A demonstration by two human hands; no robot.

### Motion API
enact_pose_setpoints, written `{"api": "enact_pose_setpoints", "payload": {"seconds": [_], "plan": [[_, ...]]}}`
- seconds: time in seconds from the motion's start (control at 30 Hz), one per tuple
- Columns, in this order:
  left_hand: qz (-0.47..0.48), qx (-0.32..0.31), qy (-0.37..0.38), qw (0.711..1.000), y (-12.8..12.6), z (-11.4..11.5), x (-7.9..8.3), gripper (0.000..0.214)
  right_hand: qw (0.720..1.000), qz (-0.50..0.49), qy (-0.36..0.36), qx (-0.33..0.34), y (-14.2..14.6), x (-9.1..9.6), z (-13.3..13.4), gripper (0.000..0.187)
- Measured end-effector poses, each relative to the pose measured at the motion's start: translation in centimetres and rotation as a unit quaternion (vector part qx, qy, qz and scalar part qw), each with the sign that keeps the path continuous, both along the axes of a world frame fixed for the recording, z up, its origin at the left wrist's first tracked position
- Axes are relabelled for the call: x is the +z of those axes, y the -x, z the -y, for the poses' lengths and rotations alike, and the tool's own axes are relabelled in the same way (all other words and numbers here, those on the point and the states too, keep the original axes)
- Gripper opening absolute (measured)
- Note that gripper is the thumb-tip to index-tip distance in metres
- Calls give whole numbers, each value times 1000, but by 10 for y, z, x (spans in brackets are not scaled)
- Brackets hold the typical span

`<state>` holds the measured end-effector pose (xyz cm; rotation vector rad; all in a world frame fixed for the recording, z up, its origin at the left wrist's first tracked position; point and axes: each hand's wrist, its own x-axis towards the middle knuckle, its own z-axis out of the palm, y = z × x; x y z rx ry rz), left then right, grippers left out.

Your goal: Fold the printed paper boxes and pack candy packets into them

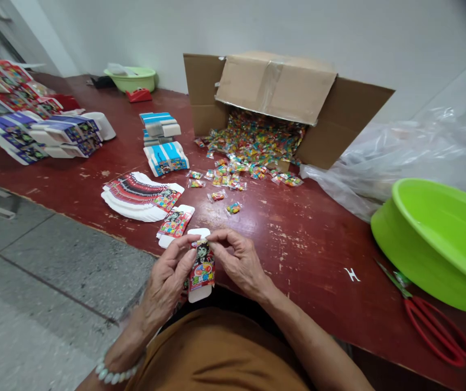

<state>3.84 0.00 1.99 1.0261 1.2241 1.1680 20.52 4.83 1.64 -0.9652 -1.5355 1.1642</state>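
Close to my body, over the table's front edge, I hold a small red printed candy box [202, 271] with white flaps at its top and bottom. My left hand [171, 274] grips its left side, thumb across the front. The fingers of my right hand [238, 263] pinch the upper right corner by the top flap. Just beyond the hands lie a few flat red boxes [176, 221], and behind them a fanned stack of flat boxes [141, 196]. Several wrapped candies [233, 208] are scattered on the tabletop past my fingers.
An open cardboard carton [275, 87] on its side spills candy packets at the back. Blue boxes [166, 157] and purple boxes [70, 133] stand left. On the right are a green basin [423, 239], red-handled scissors [436, 331] and plastic sheeting [415, 144]. A red tape dispenser [139, 95] sits further back.
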Motion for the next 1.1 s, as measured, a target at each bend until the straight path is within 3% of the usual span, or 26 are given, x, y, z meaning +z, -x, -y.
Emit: {"api": "enact_pose_setpoints", "payload": {"seconds": [0.13,0.33,0.47,0.57,0.67,0.77,0.87,1.0,1.1], "plan": [[2,-18,22,1000,2,0,-2,42,999,20,37,34,-4,2,-2,16],[-64,-5,-20,998,2,2,2,34,972,-110,193,69,2,4,-6,22],[-69,0,-54,996,0,1,6,33,949,-182,247,67,5,4,-12,43],[-22,-1,-42,999,-3,3,7,41,955,-154,238,93,3,2,-13,30],[64,15,11,998,-5,5,8,62,964,-156,199,76,1,-1,-9,25],[132,-27,92,987,-6,6,8,63,982,-133,123,57,-1,-1,-4,19],[160,-55,134,977,-8,5,7,60,996,-35,33,72,-4,2,-2,15],[130,-25,123,984,-11,3,3,66,987,-30,104,115,-8,6,-6,24],[113,-27,111,987,-11,2,-1,71,981,-33,144,128,-8,9,-12,19]]}}
